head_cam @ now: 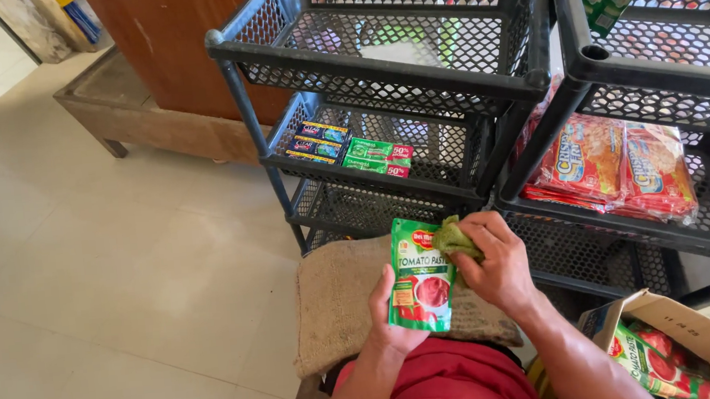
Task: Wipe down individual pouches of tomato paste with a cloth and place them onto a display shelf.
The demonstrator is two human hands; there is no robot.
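While left grip (394, 321) holds pouch (420, 276), right grip (486, 256) presses cloth (454, 238) against it.

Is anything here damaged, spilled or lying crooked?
Nothing looks spilled or torn. The left hand holds a green tomato pouch upright while the right hand presses a crumpled green cloth against its top corner.

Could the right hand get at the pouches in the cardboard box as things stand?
Probably yes, once free: the cardboard box stands open beside the right hand, pouches exposed, but that hand presses a green cloth on the held pouch.
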